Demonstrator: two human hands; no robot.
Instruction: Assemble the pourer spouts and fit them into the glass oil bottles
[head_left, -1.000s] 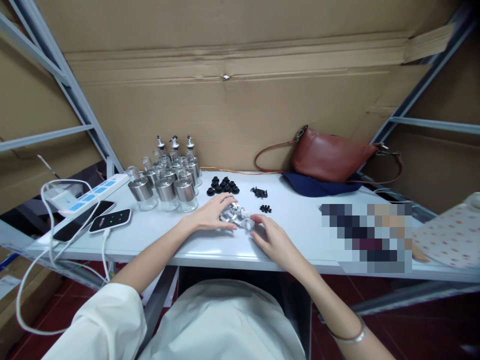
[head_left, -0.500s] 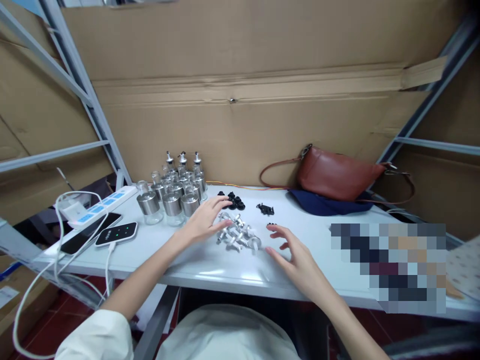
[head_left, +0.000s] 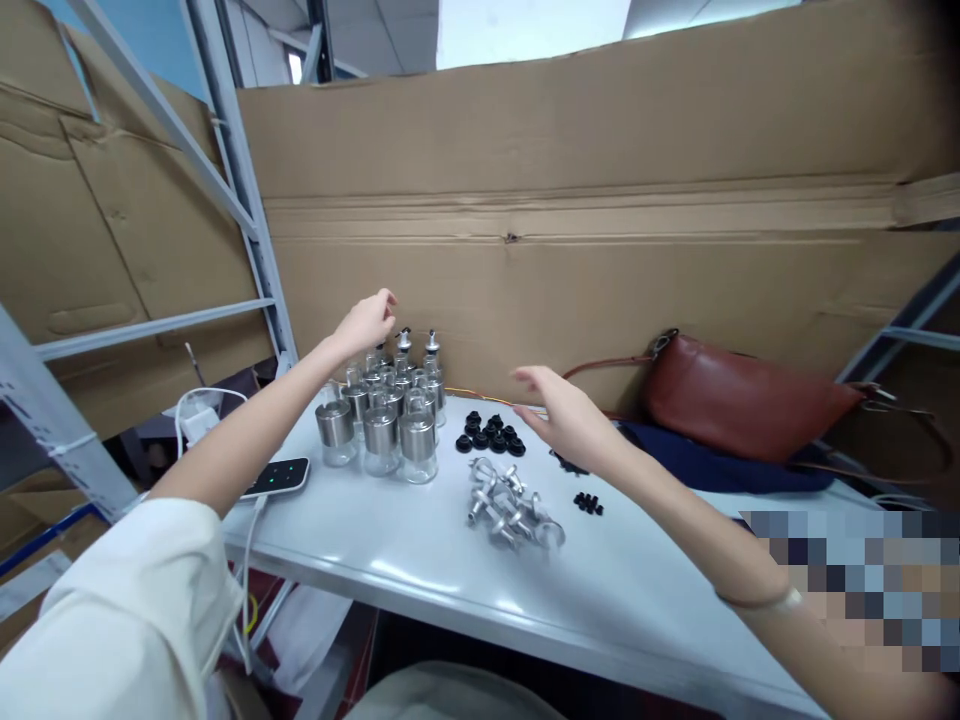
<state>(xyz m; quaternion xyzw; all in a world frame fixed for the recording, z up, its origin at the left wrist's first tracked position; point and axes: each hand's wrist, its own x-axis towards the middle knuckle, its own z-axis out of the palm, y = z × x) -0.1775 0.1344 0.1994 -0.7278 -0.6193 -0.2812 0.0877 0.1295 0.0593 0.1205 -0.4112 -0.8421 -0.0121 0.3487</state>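
My left hand (head_left: 366,324) is raised over the back row of glass bottles, beside the tops of their metal pour spouts (head_left: 403,340). Its fingers are loosely bent and slightly apart, with nothing visible in them. In front stand several glass bottles with steel bands (head_left: 381,440), their necks bare. My right hand (head_left: 564,415) hovers over the table with thumb and fingers apart, holding nothing. Left of it lie several black round stoppers (head_left: 491,436). Nearer me is a heap of silver pour spouts (head_left: 510,508). Small black caps (head_left: 589,503) lie below my right forearm.
A brown leather bag (head_left: 750,400) rests on dark blue cloth (head_left: 697,460) at the back right. A white device with green lights (head_left: 281,476) and a cable are at the left. Cardboard (head_left: 600,290) walls the back; grey metal posts (head_left: 251,190) frame it.
My left hand has risen from beside the spout heap to above the back bottles. My right hand has lifted away from the heap toward the back. The view has shifted left and tilted up.
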